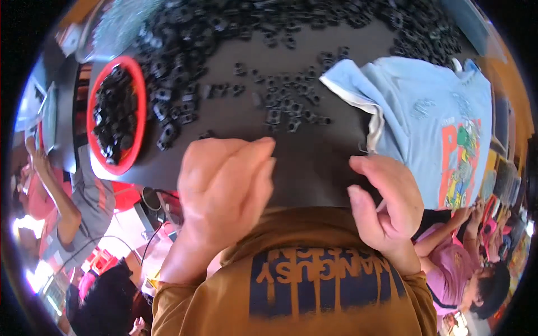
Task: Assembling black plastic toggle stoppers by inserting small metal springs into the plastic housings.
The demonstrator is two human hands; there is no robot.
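My left hand (224, 187) is at the near edge of the dark table, back of the hand up and fingers curled together. Whatever its fingertips might hold is hidden. To its right, my right hand (392, 199) hovers by the blue shirt, thumb and forefinger apart with nothing visible between them. Small black plastic pieces (288, 101), hollow and block-like, lie loosely scattered just beyond both hands. A larger heap of the same pieces (190, 39) spreads along the far side of the table.
At the left stands a red-rimmed basin (140, 95) full of black pieces. A light blue printed T-shirt (426, 112) covers the table's right side. Clear plastic bins (476, 28) stand at the far corners. Other people (457, 269) sit on both sides.
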